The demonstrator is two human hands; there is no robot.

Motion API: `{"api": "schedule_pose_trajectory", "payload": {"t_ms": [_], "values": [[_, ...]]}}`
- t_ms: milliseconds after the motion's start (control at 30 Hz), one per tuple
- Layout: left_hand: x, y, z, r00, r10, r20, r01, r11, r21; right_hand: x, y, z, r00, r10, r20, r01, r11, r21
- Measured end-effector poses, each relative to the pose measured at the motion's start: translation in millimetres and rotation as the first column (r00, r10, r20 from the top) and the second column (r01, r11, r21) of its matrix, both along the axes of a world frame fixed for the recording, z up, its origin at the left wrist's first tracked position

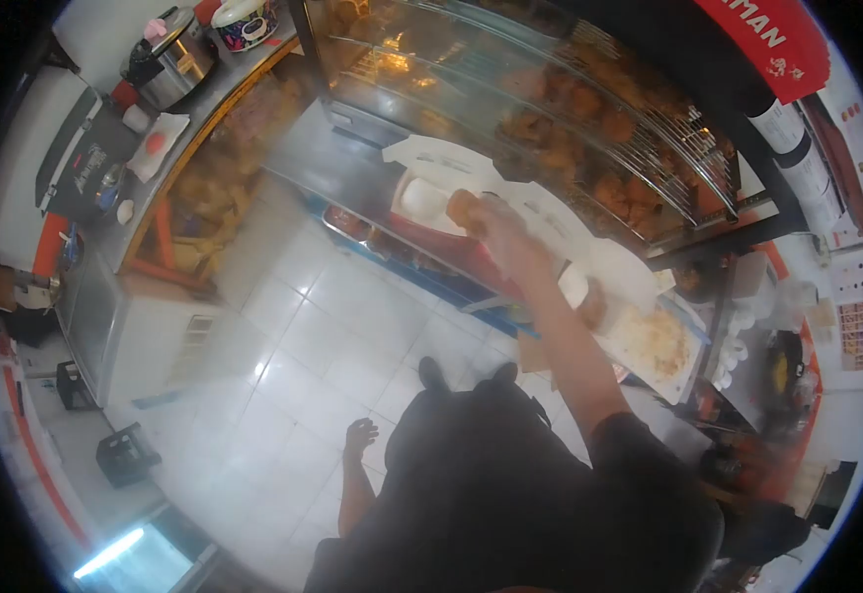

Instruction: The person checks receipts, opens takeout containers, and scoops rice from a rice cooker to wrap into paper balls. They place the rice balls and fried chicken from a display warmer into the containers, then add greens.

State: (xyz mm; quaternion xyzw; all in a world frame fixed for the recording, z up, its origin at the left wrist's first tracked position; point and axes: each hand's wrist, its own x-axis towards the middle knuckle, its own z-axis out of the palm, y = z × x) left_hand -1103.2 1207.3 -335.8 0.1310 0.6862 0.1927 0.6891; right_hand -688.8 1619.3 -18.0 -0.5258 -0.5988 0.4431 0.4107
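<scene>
My right hand (pixel 508 237) reaches over the counter and grips an orange-brown piece of fried chicken (pixel 465 210) by its near side. The piece is just right of a white rounded mound, which looks like rice (pixel 421 198), in an open paper box (pixel 404 158). Under my forearm, a second open box (pixel 629 272) has another white mound (pixel 574 287) and a brown piece (pixel 592 308) in it. My left hand (pixel 360 436) hangs low at my side above the floor, fingers loosely bent and apart, with nothing visible in it.
A glass display cabinet (pixel 550 109) with fried pieces on racks stands behind the boxes. To the right is a crumb-covered tray (pixel 658 341). A steel pot (pixel 176 64) and a grey case (pixel 83 158) stand on the left counter. White floor tiles (pixel 283 366) lie below.
</scene>
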Motion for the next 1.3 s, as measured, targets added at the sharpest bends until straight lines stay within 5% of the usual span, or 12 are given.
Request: {"api": "schedule_pose_trajectory", "payload": {"t_ms": [100, 200, 267, 400, 500, 633, 700, 900, 933, 1067, 1167, 1300], "values": [[-9.4, 7.8, 14.0, 0.996, 0.091, -0.018, -0.088, 0.992, 0.092, -47.6, 51.0, -32.5, 0.888, -0.344, 0.304, 0.417, 0.882, -0.221], [-13.1, 18.4, 16.4, 0.996, 0.071, -0.053, -0.066, 0.994, 0.090, -54.3, 57.0, -54.7, 0.779, -0.201, 0.594, 0.242, 0.970, 0.012], [-21.6, 34.8, -15.5, 0.903, -0.199, -0.382, 0.383, 0.775, 0.503, -52.9, 38.4, -26.7, 0.768, -0.236, 0.595, 0.284, 0.959, 0.014], [96.1, 217.4, 164.9, 0.833, -0.132, -0.537, 0.503, 0.586, 0.636, 0.8, -35.2, -24.6, 0.714, -0.356, 0.602, 0.376, 0.921, 0.099], [191.8, 333.0, 254.1, 0.838, -0.200, -0.508, 0.546, 0.318, 0.775, 88.4, -97.4, -71.5, 0.291, -0.169, 0.942, 0.241, 0.966, 0.099], [300.9, 447.5, 257.4, 0.560, 0.180, -0.809, 0.807, -0.340, 0.483, 111.7, -131.9, -38.9, 0.116, -0.199, 0.973, 0.314, 0.937, 0.155], [340.0, 470.8, 260.6, 0.289, 0.015, -0.957, 0.956, -0.054, 0.288, 116.1, -125.9, -65.5, 0.206, -0.119, 0.971, 0.365, 0.930, 0.037], [361.6, 488.0, 253.9, 0.052, -0.128, -0.990, 0.995, -0.081, 0.062, 143.5, -115.8, -55.8, 0.551, -0.290, 0.782, 0.543, 0.837, -0.072], [360.9, 486.5, 260.6, 0.063, -0.123, -0.990, 0.994, -0.084, 0.074, 156.8, -119.2, -52.2, 0.534, -0.583, 0.613, 0.647, 0.748, 0.149], [369.7, 488.2, 288.0, 0.456, -0.177, -0.872, 0.759, -0.434, 0.485, 199.5, -163.3, 120.0, 0.543, -0.838, -0.050, 0.805, 0.503, 0.314], [407.9, 408.7, 464.0, 0.605, -0.460, -0.650, 0.515, -0.396, 0.760, 227.2, -167.6, 172.3, 0.385, -0.701, -0.600, 0.901, 0.428, 0.078], [439.5, 312.1, 541.0, 0.543, -0.608, -0.579, 0.270, -0.527, 0.806, 209.3, -165.0, 185.5, 0.217, -0.670, -0.709, 0.975, 0.177, 0.131]]}}
